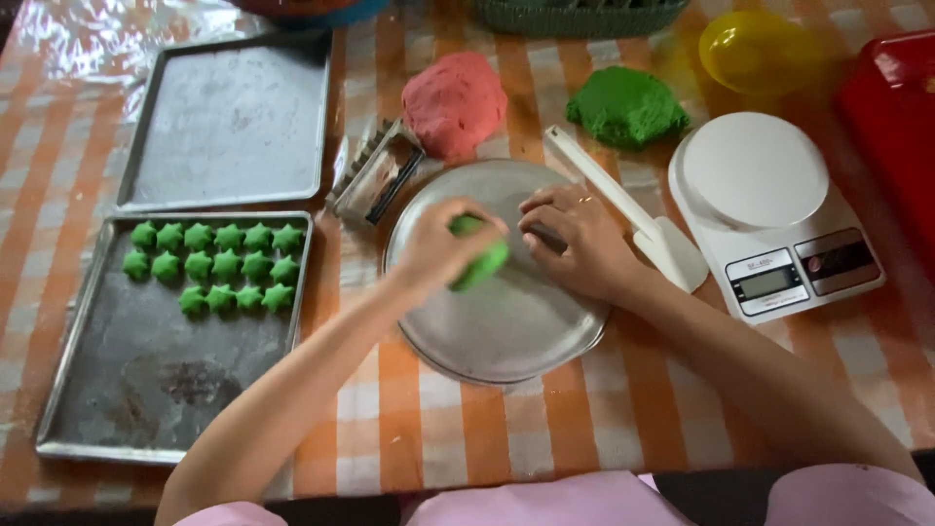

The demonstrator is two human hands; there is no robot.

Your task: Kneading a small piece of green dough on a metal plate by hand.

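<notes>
Over the round silver metal plate (506,331) on the orange-checked tablecloth (438,429), the left hand (433,248) grips a lump of green dough (482,261) while the right hand (575,239) presses curled fingers on the plate, its grasp unclear; beyond lie red dough (455,102) and green dough (626,107).

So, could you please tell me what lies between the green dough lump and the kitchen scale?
In the head view, only bare checked tablecloth separates the green dough lump from the kitchen scale.

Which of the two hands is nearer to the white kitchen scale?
Right. The right hand rests on the round metal plate, just left of the scale; the left hand, holding green dough, is farther left.
</notes>
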